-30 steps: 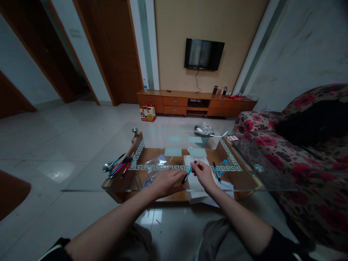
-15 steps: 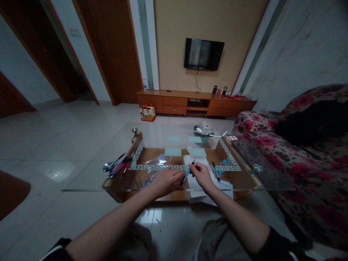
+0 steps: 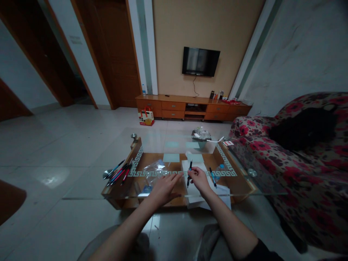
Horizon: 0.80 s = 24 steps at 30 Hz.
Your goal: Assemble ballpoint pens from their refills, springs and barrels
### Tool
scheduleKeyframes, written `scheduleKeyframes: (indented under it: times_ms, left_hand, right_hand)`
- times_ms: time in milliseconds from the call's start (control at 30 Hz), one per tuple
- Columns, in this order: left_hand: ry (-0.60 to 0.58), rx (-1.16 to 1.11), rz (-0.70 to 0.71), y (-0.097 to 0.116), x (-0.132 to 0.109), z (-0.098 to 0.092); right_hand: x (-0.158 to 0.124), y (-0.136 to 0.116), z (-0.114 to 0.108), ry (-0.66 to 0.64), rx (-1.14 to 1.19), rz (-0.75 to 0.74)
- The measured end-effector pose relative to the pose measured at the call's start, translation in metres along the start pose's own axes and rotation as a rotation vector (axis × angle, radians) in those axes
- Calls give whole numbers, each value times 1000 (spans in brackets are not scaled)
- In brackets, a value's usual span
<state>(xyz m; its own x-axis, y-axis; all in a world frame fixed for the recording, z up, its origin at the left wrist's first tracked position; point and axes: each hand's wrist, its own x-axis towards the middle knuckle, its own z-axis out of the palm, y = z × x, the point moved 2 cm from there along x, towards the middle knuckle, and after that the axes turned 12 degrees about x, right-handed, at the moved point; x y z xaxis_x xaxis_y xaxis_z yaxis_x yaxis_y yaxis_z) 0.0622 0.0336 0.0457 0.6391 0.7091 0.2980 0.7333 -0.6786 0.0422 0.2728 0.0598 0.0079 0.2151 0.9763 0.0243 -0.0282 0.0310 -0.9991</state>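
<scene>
My right hand (image 3: 199,178) pinches a dark pen with some blue on it (image 3: 190,169), held nearly upright above the glass table top (image 3: 89,181). Just left of it, my left hand (image 3: 166,186) is open, with its fingers stretched toward the pen and nothing in its grasp. Another blue and black pen (image 3: 212,177) lies on the glass right of my right hand. At the table's left side rests a bunch of several pens (image 3: 119,173) in black, blue and pink-red. White paper or a white box (image 3: 194,195) shows beneath my right hand.
A clear plastic bag (image 3: 154,168) lies left of my hands. Toward the far right are a waste basket (image 3: 201,139) and a red-and-white card (image 3: 228,143). A flowered sofa (image 3: 261,145) stands on the right, and a low TV cabinet (image 3: 174,106) lines the wall.
The pen has turned from slanted to nearly upright in my right hand. My left hand has come away from its lower end and opened. The view has tilted slightly upward.
</scene>
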Motion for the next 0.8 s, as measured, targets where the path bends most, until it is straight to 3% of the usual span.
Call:
scheduleKeyframes:
  times_ms: [100, 200, 267, 500, 800]
  left_hand:
    - [38, -12, -189, -27, -5, -4]
    - [68, -8, -414, -57, -13, 1]
    - [61, -21, -488, -72, -19, 9]
    - [-62, -11, -593, -110, -37, 25]
    - [-56, -27, -602, -137, -35, 34]
  right_hand:
    - [15, -5, -41, 152, -338, -160]
    - [26, -5, -77, 266, -596, -191]
    - [30, -2, -90, 279, -747, -153]
    - [39, 16, -93, 298, -1058, 93]
    - [47, 31, -90, 238, -1176, 51]
